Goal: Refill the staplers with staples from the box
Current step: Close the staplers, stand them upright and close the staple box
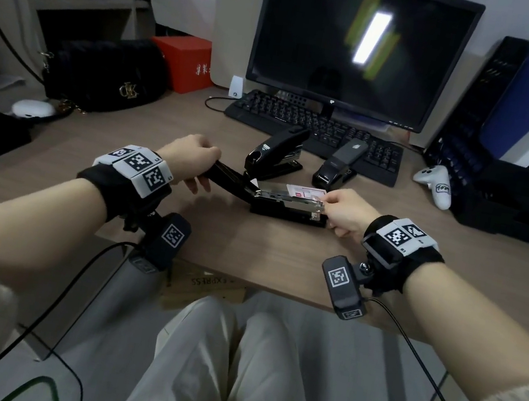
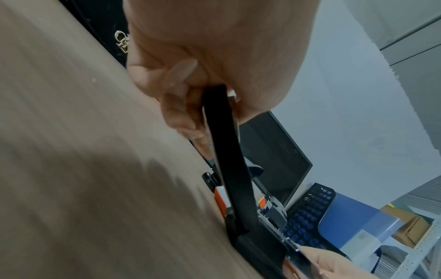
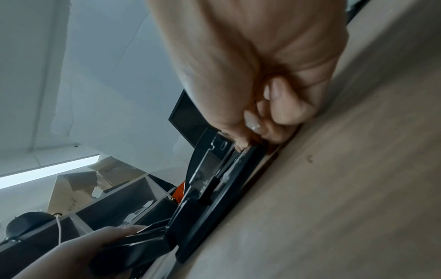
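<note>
An open black stapler (image 1: 289,213) lies on the desk in front of me. Its lid (image 1: 225,176) is swung back to the left, and my left hand (image 1: 205,170) grips the lid's end; the left wrist view shows the fingers (image 2: 183,113) curled round the lid (image 2: 226,160). My right hand (image 1: 328,207) pinches the front end of the bare metal magazine (image 1: 287,198), with fingertips (image 3: 257,130) on the magazine (image 3: 210,166). I cannot tell whether a staple strip is between them. A white and red staple box (image 1: 304,191) lies just behind. Two shut black staplers (image 1: 277,154) (image 1: 340,163) stand farther back.
A keyboard (image 1: 319,129) and monitor (image 1: 361,42) stand behind the staplers. A black handbag (image 1: 103,70) and red box (image 1: 185,59) are at the back left, a white controller (image 1: 435,185) and black file tray (image 1: 517,192) at the right. The desk edge (image 1: 210,268) is near my knees.
</note>
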{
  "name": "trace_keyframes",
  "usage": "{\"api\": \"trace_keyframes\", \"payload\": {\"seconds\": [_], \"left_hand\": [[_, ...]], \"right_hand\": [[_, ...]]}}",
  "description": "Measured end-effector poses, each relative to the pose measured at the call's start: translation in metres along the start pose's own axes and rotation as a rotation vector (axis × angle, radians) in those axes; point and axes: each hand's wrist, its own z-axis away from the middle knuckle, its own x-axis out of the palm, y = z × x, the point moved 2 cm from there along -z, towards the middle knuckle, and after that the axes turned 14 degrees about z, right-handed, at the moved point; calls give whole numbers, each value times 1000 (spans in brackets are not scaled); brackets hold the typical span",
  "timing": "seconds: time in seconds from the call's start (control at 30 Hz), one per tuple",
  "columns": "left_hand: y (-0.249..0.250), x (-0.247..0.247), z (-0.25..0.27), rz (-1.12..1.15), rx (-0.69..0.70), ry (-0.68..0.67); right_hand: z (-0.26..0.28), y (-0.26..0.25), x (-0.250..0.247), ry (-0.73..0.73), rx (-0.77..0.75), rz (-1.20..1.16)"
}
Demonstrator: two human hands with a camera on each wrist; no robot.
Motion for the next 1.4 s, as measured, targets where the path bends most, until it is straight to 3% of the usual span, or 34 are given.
{"api": "trace_keyframes", "payload": {"seconds": [0.1,0.33,0.5,0.8,0.97,1.2,1.4], "left_hand": [[5,-3,3,-98,-52,-80],[7,4,-3,-336,2,-150],[-5,5,-16,-437,21,-93],[-22,15,-22,-443,9,-92],[-11,8,-25,-463,25,-128],[15,9,-27,-504,179,-197],[25,19,-30,-456,188,-244]], "right_hand": [[1,-6,-5,-17,3,-26],[1,-17,-6,-60,28,-17],[-2,-15,-3,-99,-32,92],[2,-20,-6,-121,-56,154],[4,-27,-18,-56,-101,366],[0,-39,-32,96,-260,218],[-7,-43,-31,10,-319,412]]}}
